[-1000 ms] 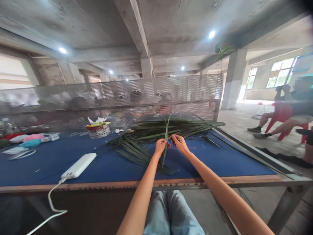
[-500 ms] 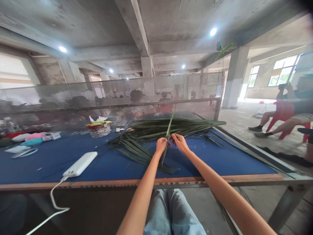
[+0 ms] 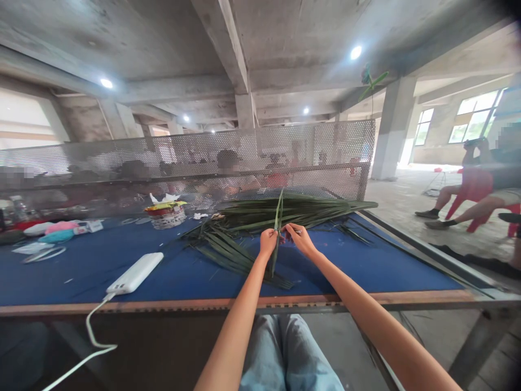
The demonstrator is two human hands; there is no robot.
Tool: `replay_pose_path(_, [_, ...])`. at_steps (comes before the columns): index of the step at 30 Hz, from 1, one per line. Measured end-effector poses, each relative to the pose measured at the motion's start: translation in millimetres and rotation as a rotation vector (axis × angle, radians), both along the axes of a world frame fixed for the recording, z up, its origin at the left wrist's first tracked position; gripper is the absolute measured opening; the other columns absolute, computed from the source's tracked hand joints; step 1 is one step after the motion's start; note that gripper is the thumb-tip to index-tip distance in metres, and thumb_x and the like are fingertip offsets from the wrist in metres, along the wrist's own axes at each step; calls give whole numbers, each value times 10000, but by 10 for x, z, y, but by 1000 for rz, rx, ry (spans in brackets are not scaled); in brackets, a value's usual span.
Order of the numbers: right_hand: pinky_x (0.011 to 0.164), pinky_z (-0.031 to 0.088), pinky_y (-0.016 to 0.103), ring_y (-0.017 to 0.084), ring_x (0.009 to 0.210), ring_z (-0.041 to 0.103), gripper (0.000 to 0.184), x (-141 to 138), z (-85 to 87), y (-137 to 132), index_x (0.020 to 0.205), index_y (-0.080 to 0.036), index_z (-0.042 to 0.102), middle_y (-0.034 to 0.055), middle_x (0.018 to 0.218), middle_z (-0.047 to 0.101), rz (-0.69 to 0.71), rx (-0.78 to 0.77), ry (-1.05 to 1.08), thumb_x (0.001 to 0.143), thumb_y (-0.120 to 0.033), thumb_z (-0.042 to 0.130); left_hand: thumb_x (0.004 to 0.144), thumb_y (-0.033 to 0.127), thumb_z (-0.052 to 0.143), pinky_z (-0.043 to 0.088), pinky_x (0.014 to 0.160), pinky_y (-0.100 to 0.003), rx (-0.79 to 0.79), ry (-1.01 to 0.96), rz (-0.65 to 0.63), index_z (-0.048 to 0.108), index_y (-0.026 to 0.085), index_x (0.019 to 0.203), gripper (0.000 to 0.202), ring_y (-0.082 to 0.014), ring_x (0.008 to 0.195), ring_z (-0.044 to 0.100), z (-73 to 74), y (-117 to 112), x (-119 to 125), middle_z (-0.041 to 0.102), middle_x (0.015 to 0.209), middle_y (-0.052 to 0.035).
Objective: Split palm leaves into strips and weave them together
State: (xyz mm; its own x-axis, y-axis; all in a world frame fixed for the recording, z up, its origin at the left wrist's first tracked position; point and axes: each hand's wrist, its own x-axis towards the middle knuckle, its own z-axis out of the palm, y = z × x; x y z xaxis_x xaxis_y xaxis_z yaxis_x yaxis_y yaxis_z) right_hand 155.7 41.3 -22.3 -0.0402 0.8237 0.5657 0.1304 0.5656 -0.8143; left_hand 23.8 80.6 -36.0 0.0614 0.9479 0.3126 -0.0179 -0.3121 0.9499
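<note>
green, ribbed palm fronds (image 3: 260, 210) lie in a flat, overlapping heap on a blue cloth-topped table (image 3: 358, 271) with a straight wooden front edge (image 3: 244, 307). a narrow green palm leaflet (image 3: 277, 222) stands slightly tilted over the heap, its lower end reaching below the hands. the left hand (image 3: 268, 241) is closed in a tight pinch on the leaflet. the right hand (image 3: 299, 240) is curled in just beside it; whether it grips cannot be told. a smooth white power bank (image 3: 135, 272) lies well left, with open blue cloth between it and the hands.
</note>
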Motion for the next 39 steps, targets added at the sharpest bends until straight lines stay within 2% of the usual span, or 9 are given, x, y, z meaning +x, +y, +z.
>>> replay_pose_path(14, [525, 388, 245, 128, 531, 472, 413, -32, 29, -53, 728, -179, 585, -4, 567, 531, 17, 4, -42, 855, -543, 436, 753, 174, 562, 477, 589, -274, -41, -79, 20, 617, 137, 577, 188, -161, 479, 596, 51, -35, 1, 638, 515, -38])
replay_pose_path(17, [520, 390, 243, 129, 542, 480, 402, -38, 25, -52, 752, -185, 576, 0, 591, 545, 11, 0, -27, 858, -546, 435, 720, 121, 565, 476, 603, -253, -73, -133, -18, 661, 127, 656, 116, -145, 512, 605, 61, -22, -6, 665, 573, -29])
replay_pose_path(21, [518, 396, 245, 133, 544, 480, 411, -29, 27, -45, 756, -191, 569, -5, 582, 527, -27, 9, -1, 853, -568, 438, 676, 58, 543, 494, 632, -249, -167, -203, -118, 686, 135, 813, 212, -135, 556, 631, 67, -9, 10, 697, 656, -17])
replay_pose_path(25, [521, 397, 246, 136, 548, 488, 412, -17, 28, -39, 758, -188, 575, -2, 588, 530, -33, 20, 0, 858, -563, 434, 716, 124, 592, 491, 584, -259, -173, -157, -70, 637, 123, 681, 57, -142, 490, 606, 57, -13, 28, 656, 547, -24])
replay_pose_path(28, [525, 396, 244, 134, 547, 490, 400, -5, 17, -25, 767, -188, 582, -4, 591, 533, -31, 34, -6, 863, -549, 440, 746, 166, 605, 488, 567, -263, -113, -138, -13, 596, 137, 607, 142, -151, 473, 603, 51, -30, 31, 640, 506, -28])
replay_pose_path(39, [520, 386, 245, 134, 534, 488, 435, 11, -19, 13, 752, -182, 588, -1, 574, 531, -39, 41, -32, 867, -566, 418, 769, 121, 573, 480, 577, -257, -21, -119, -8, 598, 148, 593, 180, -156, 494, 615, 62, -78, 24, 648, 521, -29])
